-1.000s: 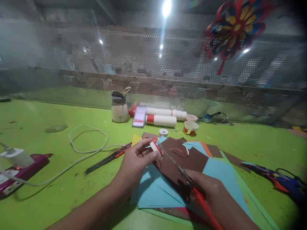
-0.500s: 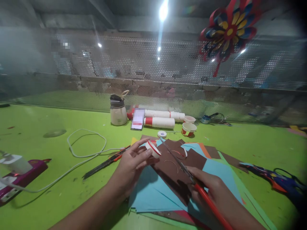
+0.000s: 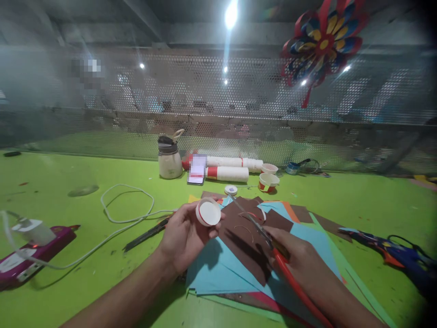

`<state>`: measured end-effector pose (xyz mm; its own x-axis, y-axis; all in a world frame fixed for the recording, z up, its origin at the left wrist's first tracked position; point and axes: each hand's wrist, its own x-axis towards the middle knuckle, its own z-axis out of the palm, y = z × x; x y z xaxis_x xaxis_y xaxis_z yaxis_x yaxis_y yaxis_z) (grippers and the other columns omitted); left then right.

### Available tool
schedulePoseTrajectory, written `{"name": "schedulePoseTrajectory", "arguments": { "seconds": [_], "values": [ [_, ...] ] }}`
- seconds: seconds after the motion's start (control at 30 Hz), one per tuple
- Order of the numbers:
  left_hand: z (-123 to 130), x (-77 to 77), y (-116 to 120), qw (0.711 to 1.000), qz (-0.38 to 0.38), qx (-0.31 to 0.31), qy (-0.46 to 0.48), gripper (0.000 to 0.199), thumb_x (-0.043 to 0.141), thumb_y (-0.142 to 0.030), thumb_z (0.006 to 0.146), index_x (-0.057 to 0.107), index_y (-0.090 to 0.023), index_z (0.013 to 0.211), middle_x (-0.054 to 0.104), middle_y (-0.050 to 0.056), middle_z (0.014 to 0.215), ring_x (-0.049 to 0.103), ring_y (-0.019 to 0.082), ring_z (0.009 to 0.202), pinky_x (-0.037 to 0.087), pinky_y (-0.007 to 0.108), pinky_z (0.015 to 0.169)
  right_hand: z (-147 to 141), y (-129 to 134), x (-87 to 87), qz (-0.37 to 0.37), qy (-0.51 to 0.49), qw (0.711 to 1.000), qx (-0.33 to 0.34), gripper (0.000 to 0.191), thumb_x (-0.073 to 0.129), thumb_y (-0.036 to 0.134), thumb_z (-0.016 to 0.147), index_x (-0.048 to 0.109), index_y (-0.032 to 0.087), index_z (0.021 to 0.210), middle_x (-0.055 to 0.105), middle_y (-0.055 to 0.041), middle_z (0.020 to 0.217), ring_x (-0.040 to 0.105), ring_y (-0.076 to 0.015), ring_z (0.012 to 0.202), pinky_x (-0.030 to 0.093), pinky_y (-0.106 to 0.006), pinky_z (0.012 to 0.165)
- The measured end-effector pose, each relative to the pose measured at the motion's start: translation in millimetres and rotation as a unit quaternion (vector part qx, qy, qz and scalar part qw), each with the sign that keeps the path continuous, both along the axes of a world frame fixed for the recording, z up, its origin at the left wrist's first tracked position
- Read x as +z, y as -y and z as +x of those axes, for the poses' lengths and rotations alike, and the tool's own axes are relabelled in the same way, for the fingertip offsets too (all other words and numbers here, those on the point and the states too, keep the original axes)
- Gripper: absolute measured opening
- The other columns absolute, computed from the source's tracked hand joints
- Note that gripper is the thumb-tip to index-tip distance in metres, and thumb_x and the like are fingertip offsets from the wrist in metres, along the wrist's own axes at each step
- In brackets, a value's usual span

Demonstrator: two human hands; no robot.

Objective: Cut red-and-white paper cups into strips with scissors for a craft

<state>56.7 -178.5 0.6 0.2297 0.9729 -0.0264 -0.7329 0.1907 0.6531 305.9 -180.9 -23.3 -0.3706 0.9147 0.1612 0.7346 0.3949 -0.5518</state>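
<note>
In my left hand [image 3: 180, 241] is the short cut-down base of a white paper cup [image 3: 209, 213] with a red band, its round hollow face turned toward me. The fingers curl round it from behind and beneath. My right hand [image 3: 302, 255] grips red-handled scissors [image 3: 287, 269], whose blades point up and away over the papers and look nearly closed. Scissors and cup piece are apart. Under both hands lies a pile of coloured sheets: brown paper [image 3: 254, 255] over light blue paper [image 3: 221, 271]. Thin curled paper strips [image 3: 262, 214] rest on the brown sheet.
Behind the papers are a small white disc [image 3: 231, 190], a phone [image 3: 197, 169], stacked paper cups [image 3: 232, 174], two short cups [image 3: 268, 182] and a jar [image 3: 170, 159]. A power strip [image 3: 61, 239] with a white cable sits left; a blue glue gun [image 3: 385, 248] lies right.
My left hand has turned the cup piece from a side-on tilt so that its round face now shows, and brought it slightly left. The scissors have barely moved.
</note>
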Motion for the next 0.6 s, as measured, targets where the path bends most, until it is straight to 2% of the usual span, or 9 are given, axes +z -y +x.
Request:
{"name": "schedulePoseTrajectory", "arguments": {
  "seconds": [0.13,0.27,0.5,0.6],
  "values": [
    [-1,-0.5,-3,1.0,-0.001,0.005,0.0,0.029,0.042,-0.028,0.086,0.062,-0.009,0.093,0.067,0.016,0.08,0.058,0.019,0.063,0.041,0.026,0.054,2,-7,0.0,0.012,0.091,0.993,-0.07,0.042,0.049,0.028,0.083,0.059,0.027,0.123,0.068,-0.0075,0.109,0.064,-0.0266,0.096,0.046,-0.033,0.077],
    [0,-1.5,-3,1.0,-0.008,0.006,-0.018,0.027,0.047,-0.027,0.085,0.062,-0.008,0.097,0.066,0.014,0.08,0.06,0.019,0.065,0.043,0.026,0.055,2,-14,0.3,0.02,0.129,0.988,-0.088,0.037,0.054,0.034,0.081,0.063,0.023,0.115,0.069,-0.0098,0.101,0.063,-0.0284,0.091,0.043,-0.033,0.072],
    [-2,-12.7,-6,0.994,-0.027,0.0,-0.109,0.035,0.055,-0.025,0.083,0.057,-0.015,0.117,0.066,0.009,0.082,0.064,0.019,0.067,0.048,0.024,0.054,1,-15,-0.9,0.029,0.071,0.995,-0.07,0.033,0.055,0.036,0.08,0.065,0.023,0.109,0.07,-0.0085,0.1,0.064,-0.0265,0.089,0.044,-0.031,0.07],
    [-3,-17.4,-9,0.986,-0.016,0.004,-0.164,0.033,0.06,-0.026,0.082,0.06,-0.013,0.113,0.066,0.01,0.084,0.065,0.019,0.07,0.051,0.025,0.059,-1,-14,-3.2,0.031,0.026,0.998,-0.054,0.037,0.056,0.037,0.079,0.065,0.021,0.111,0.071,-0.0071,0.097,0.065,-0.0241,0.085,0.047,-0.031,0.072]
  ]
}}
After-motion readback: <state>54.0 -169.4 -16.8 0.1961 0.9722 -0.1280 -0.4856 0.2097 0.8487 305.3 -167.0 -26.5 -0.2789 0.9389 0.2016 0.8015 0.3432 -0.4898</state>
